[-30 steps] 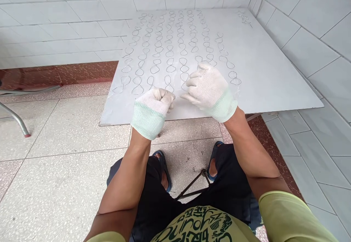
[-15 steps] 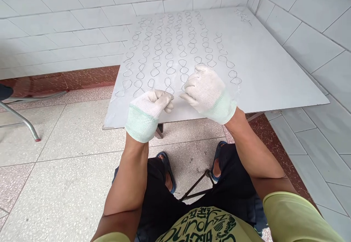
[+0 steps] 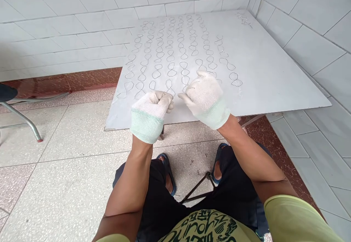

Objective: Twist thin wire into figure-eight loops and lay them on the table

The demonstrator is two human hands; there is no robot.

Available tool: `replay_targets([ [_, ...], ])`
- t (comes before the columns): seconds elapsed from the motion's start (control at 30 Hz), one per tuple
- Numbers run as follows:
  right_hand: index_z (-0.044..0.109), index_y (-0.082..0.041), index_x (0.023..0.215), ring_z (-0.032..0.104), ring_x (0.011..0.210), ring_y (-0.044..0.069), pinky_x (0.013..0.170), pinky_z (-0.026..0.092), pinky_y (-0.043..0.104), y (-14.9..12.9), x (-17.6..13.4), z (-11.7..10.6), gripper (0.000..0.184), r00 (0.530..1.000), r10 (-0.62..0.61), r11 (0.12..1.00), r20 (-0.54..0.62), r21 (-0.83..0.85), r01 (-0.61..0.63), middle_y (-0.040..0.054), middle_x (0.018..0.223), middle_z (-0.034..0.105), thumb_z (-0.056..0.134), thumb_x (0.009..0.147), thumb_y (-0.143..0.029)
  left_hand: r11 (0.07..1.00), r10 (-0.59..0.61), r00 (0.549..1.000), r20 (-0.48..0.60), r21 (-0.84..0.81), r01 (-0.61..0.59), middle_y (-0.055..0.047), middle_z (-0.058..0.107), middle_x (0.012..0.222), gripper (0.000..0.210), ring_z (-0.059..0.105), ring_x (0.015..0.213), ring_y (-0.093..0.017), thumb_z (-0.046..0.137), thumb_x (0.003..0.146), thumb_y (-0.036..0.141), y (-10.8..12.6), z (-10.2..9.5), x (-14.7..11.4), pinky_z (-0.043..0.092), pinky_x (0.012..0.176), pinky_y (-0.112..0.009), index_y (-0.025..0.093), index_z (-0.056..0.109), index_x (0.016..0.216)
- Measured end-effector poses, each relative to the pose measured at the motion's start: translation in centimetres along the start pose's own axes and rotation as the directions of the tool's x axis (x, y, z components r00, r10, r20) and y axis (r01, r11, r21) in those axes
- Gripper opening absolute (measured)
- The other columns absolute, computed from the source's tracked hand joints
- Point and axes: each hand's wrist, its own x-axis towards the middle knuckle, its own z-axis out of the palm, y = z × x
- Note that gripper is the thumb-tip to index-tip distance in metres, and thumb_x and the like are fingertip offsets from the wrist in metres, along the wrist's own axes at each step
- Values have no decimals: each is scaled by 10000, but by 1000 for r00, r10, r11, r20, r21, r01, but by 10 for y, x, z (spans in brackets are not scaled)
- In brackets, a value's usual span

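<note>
My left hand [image 3: 157,101], in a white knit glove with a pale green cuff, is closed in a pinch over the near edge of the white tabletop [image 3: 274,73]. Whatever is between its fingertips is too small to make out. A short gap to the right is my right hand [image 3: 205,92], gloved the same way, its fingers curled and partly hidden behind the back of the hand. Anything it holds cannot be made out. Thin dark wire-like loops, many bent into figure-eights, lie in rows beyond both hands; one loop [image 3: 172,69] is just past them.
A small pile of thin pale pieces [image 3: 244,19] lies at the tabletop's far right corner. Tiled walls [image 3: 309,33] border the back and right. A stool with a metal leg [image 3: 29,123] stands at left. Below the table is a dark metal frame [image 3: 196,187] between my feet.
My fingertips have moved slightly apart, and the right hand has tilted a little. The thin strand faintly visible between the hands no longer shows. The whole view has shifted slightly.
</note>
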Motion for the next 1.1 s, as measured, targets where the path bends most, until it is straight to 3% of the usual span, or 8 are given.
replay_targets([
  [0.27,814,-223,799,715,868,288,1256,456,551,-3,-1,-1,649,996,87,995,-35,53,-85,86,733,729,402,1235,-468,1000,-12,1000,-27,6,13,-39,804,855,241,738,832,-215,687,1008,387,1,4,-2,575,821,-355,221,729,838],
  [0.4,833,-220,832,720,896,304,1246,448,580,-7,-4,9,632,985,173,977,-26,131,-168,93,757,724,398,1227,-453,1000,-24,998,-58,3,24,-31,794,817,240,727,824,-223,676,1017,370,4,10,-5,560,811,-372,227,737,833],
  [0.6,865,-243,953,720,900,308,1221,478,578,-14,-12,23,523,973,193,973,-129,154,-173,76,773,728,435,1213,-390,998,-28,997,-76,45,32,-32,796,831,248,724,835,-239,678,1019,408,3,12,-5,552,813,-393,241,742,849],
  [0.77,855,-209,889,721,864,301,1125,523,539,-23,-13,22,616,977,154,987,-149,56,-148,107,772,747,353,1228,-322,999,-25,996,-85,30,28,-34,796,848,244,729,863,-240,667,1020,384,3,14,-6,558,839,-389,240,728,834],
  [0.97,836,-218,896,653,725,244,960,552,464,-25,-14,28,504,960,75,997,-269,-11,-81,45,646,660,421,1175,-163,1000,9,984,-176,-16,-12,-2,747,747,257,710,795,-220,681,1001,352,3,27,-11,540,788,-367,243,704,769],
  [1.1,820,-186,897,619,673,225,865,516,440,-26,-14,27,453,957,17,995,-289,-86,-44,32,603,606,445,1137,-100,999,2,967,-253,-47,-14,4,745,730,274,700,753,-202,693,995,349,0,37,-13,529,752,-346,240,731,745],
])
